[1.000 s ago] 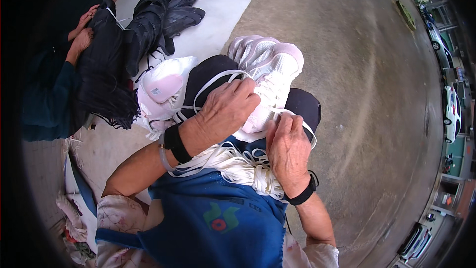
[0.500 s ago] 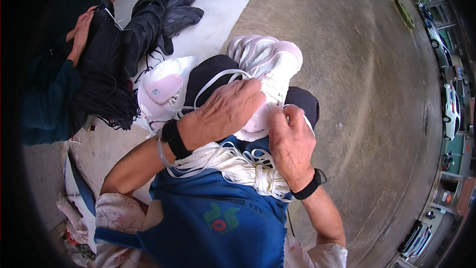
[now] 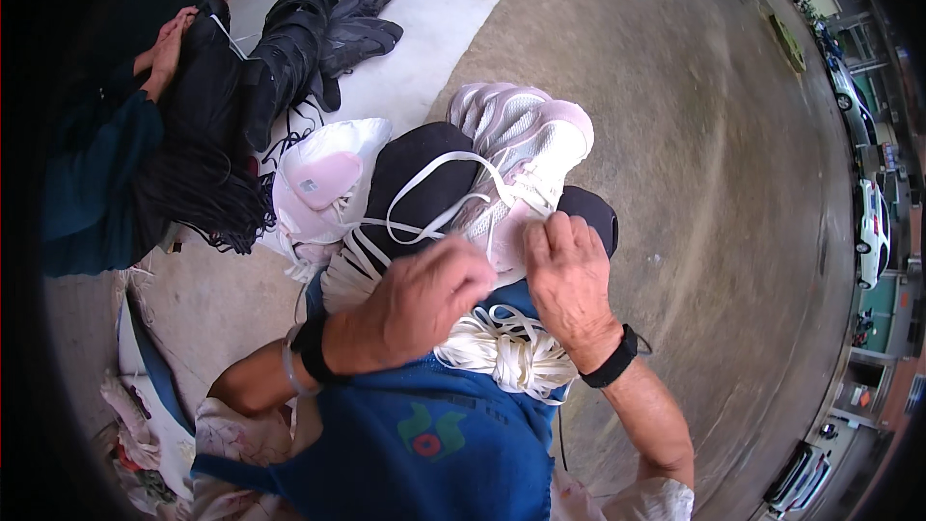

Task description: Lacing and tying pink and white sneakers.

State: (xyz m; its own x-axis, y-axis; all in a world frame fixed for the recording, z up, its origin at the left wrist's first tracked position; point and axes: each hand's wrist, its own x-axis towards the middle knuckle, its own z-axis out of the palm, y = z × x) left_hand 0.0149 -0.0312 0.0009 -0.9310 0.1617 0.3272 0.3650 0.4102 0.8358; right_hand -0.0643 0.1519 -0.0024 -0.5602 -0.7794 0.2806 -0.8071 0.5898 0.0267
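Note:
A pink and white mesh sneaker upper (image 3: 555, 140) rests across my dark-clad knees, with similar uppers stacked against its left side. My right hand (image 3: 571, 280) pinches the upper's near end beside the eyelets. A white shoelace (image 3: 439, 162) threads the eyelets and loops out over my left knee. My left hand (image 3: 424, 294), blurred, is curled closed just left of the upper; what is in its fingers is hidden. A knotted bundle of white laces (image 3: 516, 357) lies on my blue apron (image 3: 386, 444) below both hands.
More pink and white uppers (image 3: 323, 174) stand left of my knee. Further left, another person's hands (image 3: 166, 43) work at a black upper, beside a bunch of black laces (image 3: 207, 198). Black uppers (image 3: 289, 48) lie on a white sheet (image 3: 439, 34). Parked vehicles (image 3: 873, 227) line the far right.
My left hand has pulled back from the upper, toward me and slightly left. The white lace loop shows more fully. My right hand stays at the upper.

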